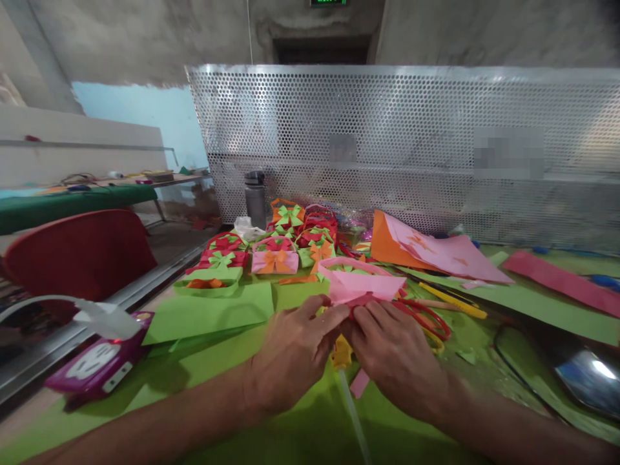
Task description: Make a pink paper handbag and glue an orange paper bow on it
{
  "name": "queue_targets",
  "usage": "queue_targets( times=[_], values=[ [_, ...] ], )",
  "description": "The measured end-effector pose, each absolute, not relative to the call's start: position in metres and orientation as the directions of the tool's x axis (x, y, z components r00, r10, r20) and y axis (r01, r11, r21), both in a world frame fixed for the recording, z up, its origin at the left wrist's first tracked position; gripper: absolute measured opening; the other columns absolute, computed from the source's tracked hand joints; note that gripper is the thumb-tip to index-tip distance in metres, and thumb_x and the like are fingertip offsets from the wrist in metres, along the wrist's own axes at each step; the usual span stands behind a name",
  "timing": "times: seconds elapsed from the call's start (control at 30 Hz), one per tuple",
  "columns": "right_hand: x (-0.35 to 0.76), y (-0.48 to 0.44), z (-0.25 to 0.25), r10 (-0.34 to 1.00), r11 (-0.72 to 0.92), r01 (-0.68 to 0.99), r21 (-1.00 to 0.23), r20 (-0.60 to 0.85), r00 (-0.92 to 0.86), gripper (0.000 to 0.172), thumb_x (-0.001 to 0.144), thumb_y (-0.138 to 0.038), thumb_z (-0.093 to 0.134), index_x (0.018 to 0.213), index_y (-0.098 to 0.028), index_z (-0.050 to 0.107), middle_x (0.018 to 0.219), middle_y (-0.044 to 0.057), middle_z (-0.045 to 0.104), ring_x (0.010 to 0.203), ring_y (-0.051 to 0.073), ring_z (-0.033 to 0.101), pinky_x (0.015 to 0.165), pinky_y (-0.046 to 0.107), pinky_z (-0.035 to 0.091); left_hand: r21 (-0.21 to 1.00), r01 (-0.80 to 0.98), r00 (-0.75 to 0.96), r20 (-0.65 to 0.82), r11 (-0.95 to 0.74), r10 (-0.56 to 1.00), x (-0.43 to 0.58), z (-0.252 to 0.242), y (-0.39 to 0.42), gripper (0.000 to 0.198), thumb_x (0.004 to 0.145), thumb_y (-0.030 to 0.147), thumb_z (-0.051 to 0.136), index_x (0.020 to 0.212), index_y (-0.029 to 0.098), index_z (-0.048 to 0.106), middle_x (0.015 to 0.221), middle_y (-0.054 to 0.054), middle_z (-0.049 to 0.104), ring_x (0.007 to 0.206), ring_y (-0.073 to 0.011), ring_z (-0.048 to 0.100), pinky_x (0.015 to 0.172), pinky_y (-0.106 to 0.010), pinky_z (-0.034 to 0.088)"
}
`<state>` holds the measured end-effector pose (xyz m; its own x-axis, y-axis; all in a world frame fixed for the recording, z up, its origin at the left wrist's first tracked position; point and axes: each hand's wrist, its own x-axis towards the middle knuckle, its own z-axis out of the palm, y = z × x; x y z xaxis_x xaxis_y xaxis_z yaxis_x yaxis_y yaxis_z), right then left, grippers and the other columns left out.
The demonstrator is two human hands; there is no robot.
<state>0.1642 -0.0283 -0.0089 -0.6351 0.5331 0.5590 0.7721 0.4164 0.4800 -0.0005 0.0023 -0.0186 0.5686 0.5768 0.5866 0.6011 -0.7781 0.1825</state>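
Some red paper, best pressed evenly, is pinched by left hand and right hand, fingers nearly closed.

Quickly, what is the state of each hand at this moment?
Left hand: closed, pinching the red paper, fingertips partly hidden.
Right hand: closed, fingers curled over the same red paper, thumb mostly hidden.

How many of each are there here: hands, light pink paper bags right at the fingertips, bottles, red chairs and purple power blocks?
Hands: 2 (left hand, right hand)
Light pink paper bag at the fingertips: 1
Bottle: 1
Red chair: 1
Purple power block: 1
Total: 6
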Motion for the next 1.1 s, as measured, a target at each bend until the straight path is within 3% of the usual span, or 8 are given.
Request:
queue_targets(
  times=[0.2,0.37,0.47,0.63,0.73,0.83,0.97,1.1],
  values=[
    [0.164,-0.034,-0.006,0.427,0.448,0.726,0.521,0.589,-0.686,0.018,0.076,-0.007,0.046,0.08,-0.01,0.063,0.066,0.008,0.06,0.059,0.019,0.051,0.055,0.034,0.036,0.177,0.568,0.588,0.596,-0.804,0.547,-0.002,-0.025,0.008,0.037,0.085,0.015,0.043,0.121,0.024,0.048,0.121,-0.012,0.057,0.091,-0.0191,0.065,0.071,-0.031,0.056],
    [0.166,-0.034,-0.002,0.374,0.45,0.727,0.519,0.63,-0.681,0.028,0.082,-0.005,0.038,0.089,-0.007,0.064,0.07,0.01,0.064,0.063,0.019,0.055,0.058,0.034,0.04,-0.03,0.634,0.584,0.673,-0.772,0.453,-0.007,-0.023,0.012,0.019,0.085,0.019,0.046,0.095,0.021,0.063,0.12,-0.015,0.057,0.082,-0.0191,0.067,0.062,-0.029,0.056],
    [0.167,-0.034,-0.002,0.346,0.459,0.717,0.525,0.637,-0.689,0.029,0.083,-0.006,0.036,0.091,-0.007,0.064,0.072,0.01,0.066,0.066,0.02,0.058,0.061,0.035,0.042,-0.124,0.662,0.61,0.662,-0.739,0.435,-0.007,-0.02,0.013,0.017,0.084,0.02,0.047,0.087,0.018,0.063,0.115,-0.016,0.06,0.078,-0.0218,0.067,0.055,-0.032,0.056],
    [0.17,-0.038,0.005,0.284,0.534,0.694,0.483,0.67,-0.685,0.03,0.086,-0.009,0.034,0.098,-0.009,0.062,0.09,0.011,0.068,0.085,0.024,0.06,0.076,0.039,0.046,-0.072,0.609,0.585,0.714,-0.79,0.386,-0.007,-0.014,0.017,0.017,0.084,0.014,0.046,0.083,0.014,0.062,0.092,-0.01,0.07,0.075,-0.0188,0.068,0.064,-0.031,0.057],
    [0.179,-0.041,0.021,0.316,0.634,0.704,0.32,0.724,-0.614,0.029,0.085,-0.011,0.039,0.109,-0.015,0.056,0.101,0.009,0.065,0.098,0.024,0.057,0.085,0.041,0.045,-0.074,0.63,0.56,0.732,-0.773,0.387,-0.01,-0.01,0.02,0.015,0.082,0.012,0.048,0.085,0.014,0.063,0.093,-0.009,0.07,0.076,-0.0183,0.067,0.067,-0.031,0.056],
    [0.19,-0.038,0.036,0.44,0.603,0.796,-0.052,0.854,-0.278,0.028,0.084,-0.014,0.047,0.11,-0.023,0.053,0.101,0.007,0.064,0.096,0.022,0.058,0.085,0.04,0.046,-0.119,0.65,0.572,0.727,-0.751,0.38,-0.015,-0.006,0.021,0.014,0.08,0.01,0.051,0.085,0.014,0.063,0.098,-0.009,0.069,0.078,-0.0194,0.067,0.068,-0.032,0.056],
    [0.201,-0.019,0.041,0.538,0.621,0.634,-0.461,0.839,0.084,0.022,0.086,-0.025,0.047,0.108,-0.024,0.051,0.107,0.007,0.059,0.103,0.023,0.055,0.091,0.045,0.042,-0.173,0.649,0.587,0.733,-0.741,0.343,-0.019,-0.003,0.02,0.017,0.078,0.006,0.05,0.089,0.011,0.063,0.101,-0.013,0.068,0.081,-0.0222,0.066,0.066,-0.034,0.055],
    [0.208,0.003,0.035,0.65,0.584,0.479,-0.656,0.731,0.209,0.021,0.087,-0.032,0.046,0.105,-0.023,0.053,0.103,0.007,0.06,0.099,0.021,0.055,0.088,0.043,0.044,0.037,0.635,0.504,0.737,-0.771,0.45,-0.02,0.003,0.022,0.017,0.084,0.016,0.047,0.081,0.012,0.063,0.088,-0.012,0.07,0.074,-0.02,0.065,0.064,-0.032,0.052]
  ],
)
